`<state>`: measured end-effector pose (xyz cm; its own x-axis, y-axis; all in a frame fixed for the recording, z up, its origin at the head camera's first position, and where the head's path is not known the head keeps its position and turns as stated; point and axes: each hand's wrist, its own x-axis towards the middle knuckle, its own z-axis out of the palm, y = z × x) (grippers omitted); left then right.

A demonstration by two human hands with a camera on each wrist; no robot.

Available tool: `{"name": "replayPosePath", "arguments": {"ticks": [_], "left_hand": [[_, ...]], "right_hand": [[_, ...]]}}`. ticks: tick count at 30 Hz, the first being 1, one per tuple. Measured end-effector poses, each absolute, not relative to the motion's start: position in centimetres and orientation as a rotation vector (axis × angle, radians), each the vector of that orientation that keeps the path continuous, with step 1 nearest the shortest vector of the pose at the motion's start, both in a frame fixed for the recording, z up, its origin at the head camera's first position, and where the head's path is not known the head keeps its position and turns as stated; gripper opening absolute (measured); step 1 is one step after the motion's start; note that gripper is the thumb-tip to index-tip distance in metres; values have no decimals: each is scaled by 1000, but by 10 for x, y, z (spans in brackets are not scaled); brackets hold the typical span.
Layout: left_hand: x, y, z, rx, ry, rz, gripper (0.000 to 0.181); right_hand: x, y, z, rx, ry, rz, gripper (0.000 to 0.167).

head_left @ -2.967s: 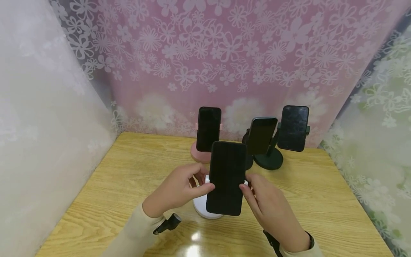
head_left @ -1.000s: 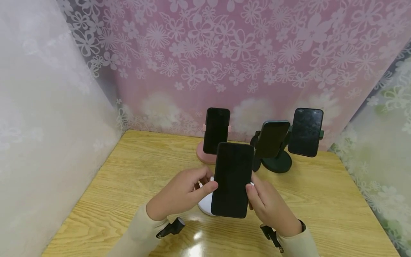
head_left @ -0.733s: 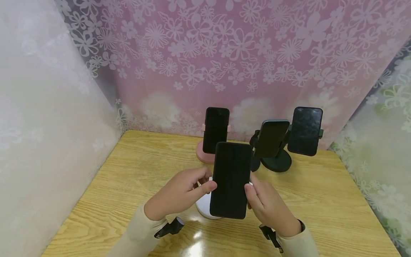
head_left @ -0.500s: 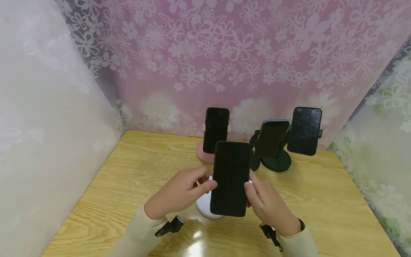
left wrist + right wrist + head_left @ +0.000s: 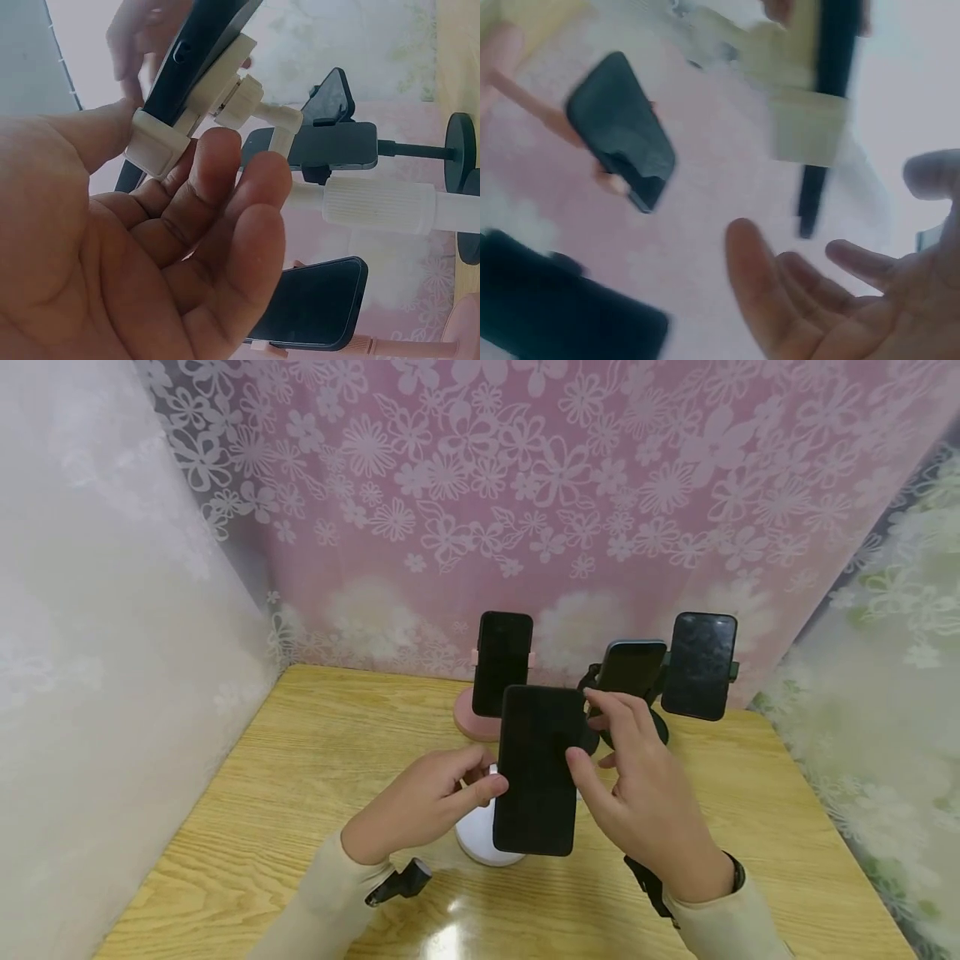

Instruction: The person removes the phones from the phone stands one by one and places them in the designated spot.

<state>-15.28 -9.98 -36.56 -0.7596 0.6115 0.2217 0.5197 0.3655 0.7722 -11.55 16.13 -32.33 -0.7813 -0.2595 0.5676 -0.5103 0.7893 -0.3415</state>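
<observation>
A black smartphone [image 5: 534, 768] sits upright, screen facing me, in the clamp of a white phone stand [image 5: 483, 845]. With thumb and fingers my left hand [image 5: 420, 802] pinches the clamp at the phone's left edge. The left wrist view shows the white clamp arm [image 5: 157, 144] under the thumb, with the fingers bent behind it. My right hand [image 5: 652, 797] is at the phone's right side, thumb and fingers spread. In the blurred right wrist view that hand [image 5: 855, 307] is apart from the other clamp arm [image 5: 808, 127] and holds nothing.
Behind stands a phone on a pink stand [image 5: 474, 720]. To its right are another phone [image 5: 633, 664] and a further phone [image 5: 699, 667] on dark stands. All are on a wooden table [image 5: 337, 718], with a pink floral curtain [image 5: 450, 527] at the back.
My right hand has let go of the clamp's right side and moved up and right, its fingers spreading. The left hand stays on the clamp. The view has shifted slightly.
</observation>
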Motion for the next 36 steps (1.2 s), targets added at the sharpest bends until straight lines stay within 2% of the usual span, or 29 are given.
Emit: {"name": "replayPosePath", "arguments": {"ticks": [4,13,22,36], "left_hand": [[-153,-100,-366,1054,2515,1353,22],[-152,-100,-363,1082,2523,1333,21],[-152,-99,-367,1119,2512,1352,23],[-152,-99,-369,1111,2487,1374,24]], "right_hand": [[-112,147,-306,573,-2492,468,70],[-118,124,-284,581,-2587,244,75],[-129,104,-280,612,-2672,46,72],[-143,99,-292,688,-2504,-108,61]]}}
